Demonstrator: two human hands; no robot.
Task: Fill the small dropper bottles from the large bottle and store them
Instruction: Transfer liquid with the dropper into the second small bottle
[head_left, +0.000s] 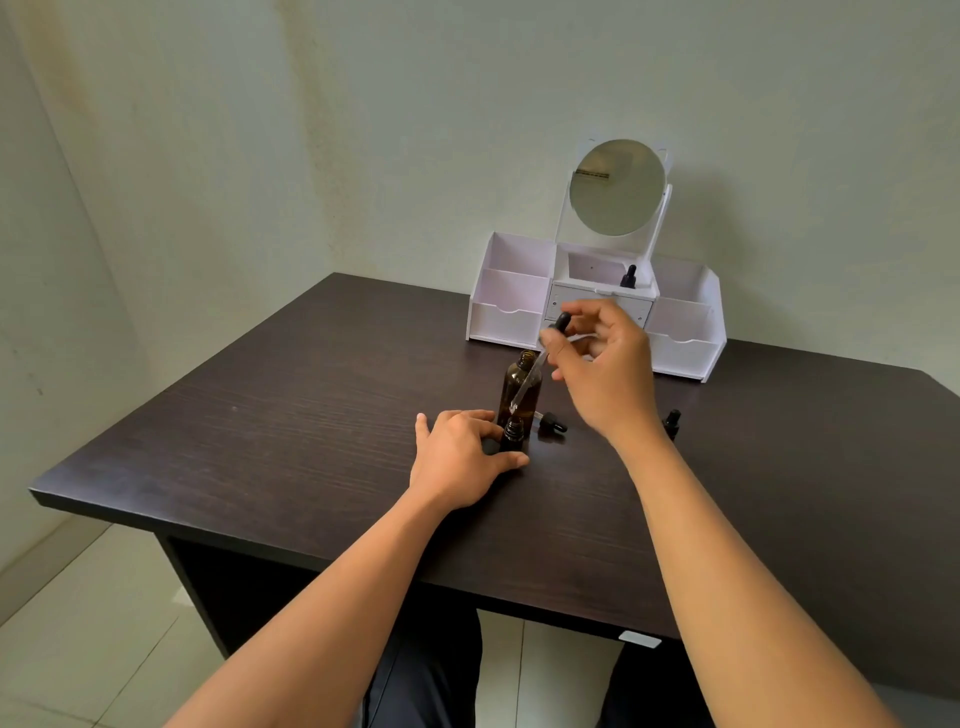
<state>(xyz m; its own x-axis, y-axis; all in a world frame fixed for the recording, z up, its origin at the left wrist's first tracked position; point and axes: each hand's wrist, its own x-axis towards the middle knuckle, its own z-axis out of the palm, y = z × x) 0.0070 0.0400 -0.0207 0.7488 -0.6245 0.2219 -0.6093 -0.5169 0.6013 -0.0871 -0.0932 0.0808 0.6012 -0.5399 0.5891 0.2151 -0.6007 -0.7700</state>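
Observation:
A large amber bottle (519, 387) stands uncapped at the middle of the dark table (270, 415). Just in front of it stands a small dark dropper bottle (513, 435), open at the top, with my left hand (460, 454) gripping its base. My right hand (602, 364) holds a glass dropper (535, 371) by its black bulb, tilted, its tip just above the small bottle's mouth. A black dropper cap (551, 422) lies on the table to the right of the bottles. Another small capped bottle (671, 422) stands partly hidden behind my right wrist. One small bottle (629, 277) sits in the organiser's middle compartment.
A white desktop organiser (506, 317) with open side compartments, a small drawer and a round mirror (616, 187) stands at the table's back edge against the wall. Bare table surface lies to the left and in front of the bottles.

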